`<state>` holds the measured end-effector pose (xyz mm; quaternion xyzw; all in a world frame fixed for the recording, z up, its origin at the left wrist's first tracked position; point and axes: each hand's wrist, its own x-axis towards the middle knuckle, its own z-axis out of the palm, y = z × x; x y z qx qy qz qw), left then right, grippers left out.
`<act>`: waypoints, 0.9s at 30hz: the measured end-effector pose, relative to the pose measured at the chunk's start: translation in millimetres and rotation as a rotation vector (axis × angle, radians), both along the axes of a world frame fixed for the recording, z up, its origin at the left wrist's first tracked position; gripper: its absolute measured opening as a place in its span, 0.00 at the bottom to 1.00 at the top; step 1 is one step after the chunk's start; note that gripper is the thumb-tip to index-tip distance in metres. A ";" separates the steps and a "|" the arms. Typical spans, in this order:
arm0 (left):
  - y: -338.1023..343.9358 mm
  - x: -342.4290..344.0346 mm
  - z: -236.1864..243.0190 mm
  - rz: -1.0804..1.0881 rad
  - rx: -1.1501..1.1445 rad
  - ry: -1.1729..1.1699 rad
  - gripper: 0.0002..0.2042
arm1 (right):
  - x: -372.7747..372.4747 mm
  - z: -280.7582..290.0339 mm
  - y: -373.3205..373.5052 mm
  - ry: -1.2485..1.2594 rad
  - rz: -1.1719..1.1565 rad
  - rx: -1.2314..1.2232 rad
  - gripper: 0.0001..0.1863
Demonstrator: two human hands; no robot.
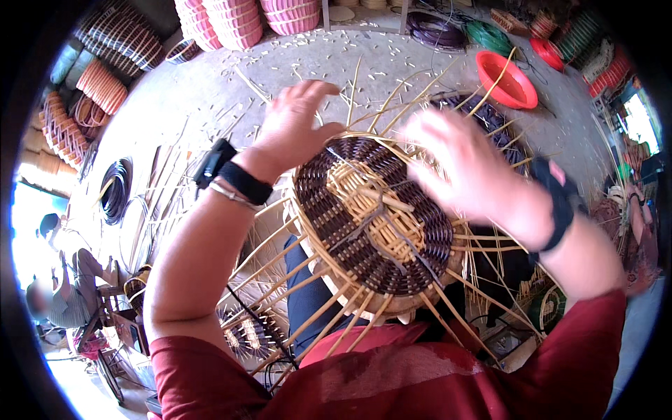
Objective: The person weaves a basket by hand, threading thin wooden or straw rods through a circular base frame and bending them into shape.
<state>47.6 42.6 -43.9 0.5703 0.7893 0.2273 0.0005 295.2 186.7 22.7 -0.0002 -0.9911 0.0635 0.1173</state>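
An oval woven basket base (388,262) lies tilted over my lap, dark brown toward its rim and pale in the middle. Pale canes (273,297) stick out all around its edge. A short pale stick (387,200) and grey cords (369,222) lie across its centre. My left hand (297,126) is above the far left rim, thumb and fingers apart, with nothing visible between them. Over the far right rim, my right hand (465,164) is smeared by motion, so its grip does not show. Both wrists wear dark bands.
Beyond the work, a red basin (507,79) stands near another dark woven piece with canes (490,133). Cane scraps litter the concrete floor (280,63). Pink baskets (234,24) stand at the back. A dark coil (115,190) lies left; a person (59,301) sits farther left.
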 end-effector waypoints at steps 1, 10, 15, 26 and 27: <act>10.3 7.9 0.4 -0.116 -0.027 -0.036 0.30 | 27.7 5.5 -19.0 -0.001 0.165 -0.114 0.22; 65.5 32.8 -16.9 -0.381 -0.412 -0.272 0.40 | 126.2 -76.9 -76.6 -0.193 0.174 -0.226 0.42; 83.0 27.1 -14.4 -0.383 -0.476 -0.159 0.42 | 124.9 -96.1 -65.1 -0.135 0.186 -0.222 0.38; 82.3 39.3 151.3 0.007 -0.277 0.309 0.33 | 89.5 -50.1 1.6 0.150 0.035 0.078 0.26; 79.3 42.1 174.3 0.010 -0.207 0.375 0.31 | 85.8 -34.3 -1.1 0.213 0.055 -0.031 0.24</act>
